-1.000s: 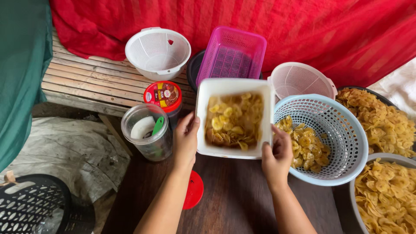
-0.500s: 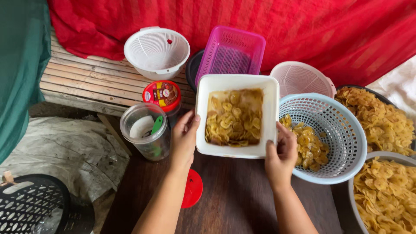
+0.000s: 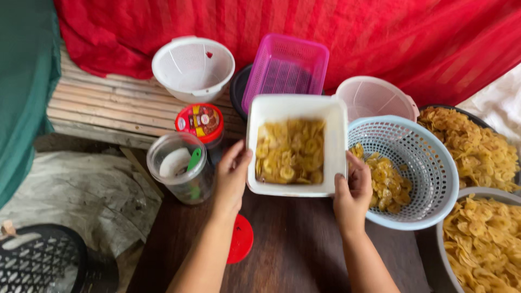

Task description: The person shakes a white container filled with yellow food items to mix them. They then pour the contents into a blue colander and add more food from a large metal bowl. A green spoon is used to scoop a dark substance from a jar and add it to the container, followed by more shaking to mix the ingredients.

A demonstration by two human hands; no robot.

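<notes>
Resting level, squarish white tub (image 3: 296, 106) between hands

red-lidded labelled jar (image 3: 199, 122) — beside clear jar (image 3: 179, 169)

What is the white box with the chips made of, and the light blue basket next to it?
The white box looks like smooth, slightly glossy plastic: thin walls, rounded corners, soft sheen. The light blue basket also seems to be plastic, moulded as a lattice of small holes with a solid rim. Both hands grip the box.

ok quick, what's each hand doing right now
Left hand: closed on the left side of the white square container of banana chips.
Right hand: gripping its right side.
</notes>
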